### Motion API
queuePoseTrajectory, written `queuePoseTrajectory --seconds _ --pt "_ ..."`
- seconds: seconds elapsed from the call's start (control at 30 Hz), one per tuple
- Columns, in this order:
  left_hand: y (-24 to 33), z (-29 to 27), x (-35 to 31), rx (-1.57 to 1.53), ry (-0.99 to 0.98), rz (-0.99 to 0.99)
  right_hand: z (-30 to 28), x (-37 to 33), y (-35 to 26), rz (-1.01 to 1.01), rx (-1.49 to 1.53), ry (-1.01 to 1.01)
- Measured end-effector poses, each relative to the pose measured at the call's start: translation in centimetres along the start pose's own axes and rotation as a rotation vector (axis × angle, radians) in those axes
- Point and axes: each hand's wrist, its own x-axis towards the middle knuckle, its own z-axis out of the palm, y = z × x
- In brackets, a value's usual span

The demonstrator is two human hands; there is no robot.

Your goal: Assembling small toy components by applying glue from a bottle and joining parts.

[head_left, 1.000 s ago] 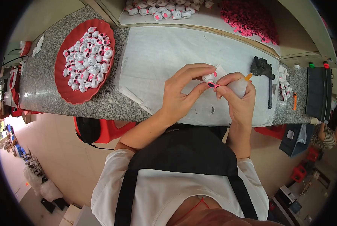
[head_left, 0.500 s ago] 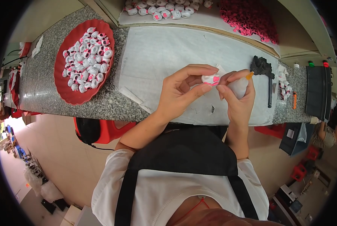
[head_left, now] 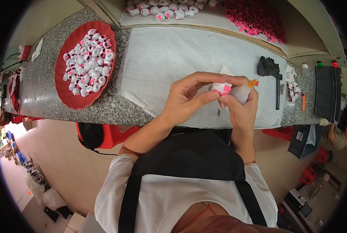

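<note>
Above the white sheet, my left hand point(head_left: 186, 96) pinches a small white plastic piece with a pink part point(head_left: 222, 89) between thumb and fingers. My right hand point(head_left: 243, 110) is closed around a translucent squeeze bottle point(head_left: 241, 94) with an orange needle tip point(head_left: 252, 83) that points up and right. Its thumb and fingertips also touch the small piece. A bit of pink-red shows beside the needle's base; what it is I cannot make out. Left of my hands, a red scalloped tray point(head_left: 61, 85) is heaped with similar white-and-pink pieces point(head_left: 89, 64).
A white sheet point(head_left: 158, 50) covers the granite counter point(head_left: 37, 91). More white pieces point(head_left: 167, 13) and a pile of pink parts point(head_left: 255, 19) lie on the shelf behind. To the right are a black crumpled lump point(head_left: 269, 67), a dark pen-like stick point(head_left: 277, 95) and an orange marker point(head_left: 303, 102).
My right hand has come left and down, and its fingertips now meet the small piece. That piece has turned, showing more of its pink part. The bottle's tip has shifted left and lower.
</note>
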Motion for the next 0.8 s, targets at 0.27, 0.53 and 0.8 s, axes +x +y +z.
queuePoseTrajectory --seconds 0.27,0.53,0.8 --pt "-0.23 -0.01 0.2 0.172 -0.038 0.137 0.12 -0.16 -0.02 0.005 0.158 0.017" --pt "-0.06 -0.16 -0.08 0.116 -0.026 0.079 0.65 -0.36 -0.14 0.021 0.182 0.041" --pt "0.15 0.07 0.0 0.177 -0.026 0.059 0.35 -0.46 -0.03 0.023 0.175 0.059"
